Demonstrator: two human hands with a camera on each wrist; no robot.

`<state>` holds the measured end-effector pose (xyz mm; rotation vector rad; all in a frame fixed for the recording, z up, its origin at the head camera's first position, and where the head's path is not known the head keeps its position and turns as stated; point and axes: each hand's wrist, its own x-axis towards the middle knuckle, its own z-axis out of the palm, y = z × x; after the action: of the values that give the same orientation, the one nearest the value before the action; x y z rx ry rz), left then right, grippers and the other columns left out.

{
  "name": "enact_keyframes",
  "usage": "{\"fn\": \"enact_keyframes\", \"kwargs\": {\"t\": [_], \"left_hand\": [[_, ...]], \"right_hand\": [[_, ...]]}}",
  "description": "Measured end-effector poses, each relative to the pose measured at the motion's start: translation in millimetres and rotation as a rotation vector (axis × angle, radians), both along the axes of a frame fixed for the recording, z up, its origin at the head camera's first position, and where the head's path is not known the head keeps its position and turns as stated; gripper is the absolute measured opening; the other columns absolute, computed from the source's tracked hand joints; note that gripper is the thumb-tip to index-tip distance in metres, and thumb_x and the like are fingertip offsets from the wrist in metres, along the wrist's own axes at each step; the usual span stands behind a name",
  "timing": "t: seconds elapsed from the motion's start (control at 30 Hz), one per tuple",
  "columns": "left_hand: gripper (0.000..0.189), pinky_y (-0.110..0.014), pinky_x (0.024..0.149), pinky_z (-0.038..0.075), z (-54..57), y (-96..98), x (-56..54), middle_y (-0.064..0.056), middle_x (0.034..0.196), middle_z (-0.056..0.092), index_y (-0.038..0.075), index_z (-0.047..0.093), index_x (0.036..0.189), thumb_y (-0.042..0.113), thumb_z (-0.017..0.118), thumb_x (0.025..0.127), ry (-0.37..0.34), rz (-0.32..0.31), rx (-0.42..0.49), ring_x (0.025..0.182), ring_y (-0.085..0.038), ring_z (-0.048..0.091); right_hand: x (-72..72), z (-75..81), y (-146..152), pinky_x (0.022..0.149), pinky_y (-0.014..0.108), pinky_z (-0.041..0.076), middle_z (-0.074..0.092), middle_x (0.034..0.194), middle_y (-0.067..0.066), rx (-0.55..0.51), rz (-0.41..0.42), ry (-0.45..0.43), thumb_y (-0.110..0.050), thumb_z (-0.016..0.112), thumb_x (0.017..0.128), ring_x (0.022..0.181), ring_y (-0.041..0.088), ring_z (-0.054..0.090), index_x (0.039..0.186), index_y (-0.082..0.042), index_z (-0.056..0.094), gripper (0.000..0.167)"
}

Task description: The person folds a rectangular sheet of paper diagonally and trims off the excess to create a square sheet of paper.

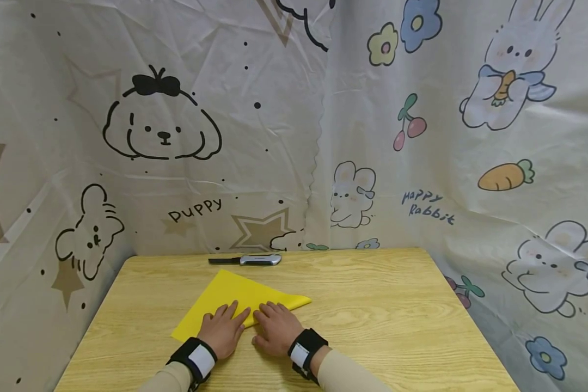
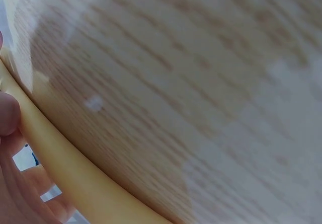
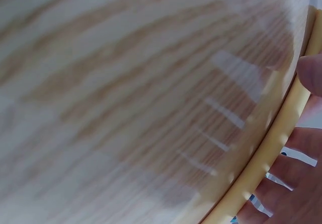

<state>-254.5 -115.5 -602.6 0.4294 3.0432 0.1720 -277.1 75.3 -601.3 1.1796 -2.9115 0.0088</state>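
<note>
A yellow sheet of paper (image 1: 225,291) lies folded over on the table, its fold along the edge nearest the person and a pointed corner sticking out to the right. My left hand (image 1: 222,332) rests on the left part of the fold with fingers spread. Close beside it, my right hand (image 1: 280,329) presses with extended fingers on the right part. In the left wrist view, the rounded fold of the paper (image 2: 75,168) runs under the fingers. The right wrist view has the same raised folded edge (image 3: 274,148) beneath the thumb and fingers.
A utility knife (image 1: 260,260) with a grey and black handle lies at the table's back edge, behind the paper. The wood-grain table (image 1: 372,316) is bordered by hanging cloth (image 1: 274,163) with cartoon prints at the back and sides. Black straps circle both wrists.
</note>
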Motion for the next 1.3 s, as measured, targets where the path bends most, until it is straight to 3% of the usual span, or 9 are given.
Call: {"fn": "enact_keyframes", "kwargs": {"t": [0.23,0.47,0.7,0.9,1.13,1.3], "left_hand": [[0.04,-0.064,0.088,0.038,0.8,1.0,0.2,-0.015,0.141,0.046,0.025,0.055,0.136,0.034,0.054,0.097,0.021,-0.004,-0.013,0.124,-0.038,0.043],[0.04,-0.063,0.086,0.04,2.6,3.2,-1.7,-0.014,0.14,0.047,0.026,0.056,0.134,0.036,0.054,0.096,0.029,-0.016,-0.058,0.122,-0.037,0.046],[0.04,-0.064,0.085,0.041,8.3,3.9,-0.7,-0.014,0.138,0.049,0.025,0.058,0.133,0.036,0.057,0.094,0.035,-0.025,-0.054,0.12,-0.038,0.047],[0.04,-0.063,0.085,0.041,7.4,4.9,-0.7,-0.014,0.138,0.049,0.025,0.058,0.133,0.036,0.058,0.094,0.034,-0.031,-0.049,0.119,-0.037,0.048],[0.04,-0.064,0.085,0.04,3.2,5.5,-2.2,-0.014,0.139,0.047,0.026,0.057,0.134,0.036,0.057,0.095,0.022,-0.034,-0.052,0.12,-0.038,0.046],[0.04,-0.064,0.084,0.04,5.6,4.2,-2.8,-0.015,0.138,0.048,0.025,0.058,0.133,0.034,0.058,0.094,0.031,-0.038,-0.049,0.12,-0.039,0.047]], "right_hand": [[-0.1,-1.3,0,0.107,0.04,0.035,0.046,0.142,0.003,0.001,-0.005,-0.013,-0.053,0.051,0.093,0.132,0.022,0.041,0.138,-0.019,0.049,0.056],[-1.0,0.6,1,0.108,0.042,0.034,0.041,0.146,0.005,0.001,-0.006,-0.091,-0.053,0.051,0.093,0.135,0.024,0.037,0.142,-0.017,0.045,0.061],[6.3,4.3,5,0.112,0.044,0.026,0.024,0.156,0.009,0.094,0.014,-0.14,-0.065,0.031,0.095,0.142,0.028,0.022,0.151,-0.015,0.03,0.075],[10.6,3.0,8,0.114,0.049,0.018,0.016,0.158,0.008,0.071,-0.033,-0.224,-0.065,0.02,0.096,0.145,0.028,0.013,0.153,-0.019,0.024,0.073],[2.2,-14.6,22,0.109,0.061,0.018,0.023,0.156,0.012,0.065,-0.171,-0.079,-0.065,0.015,0.096,0.143,0.032,0.02,0.152,-0.024,0.029,0.071],[2.3,-18.2,25,0.107,0.062,0.021,0.018,0.157,0.014,0.064,-0.174,-0.082,-0.069,0.012,0.094,0.143,0.034,0.018,0.153,-0.021,0.024,0.077]]}}
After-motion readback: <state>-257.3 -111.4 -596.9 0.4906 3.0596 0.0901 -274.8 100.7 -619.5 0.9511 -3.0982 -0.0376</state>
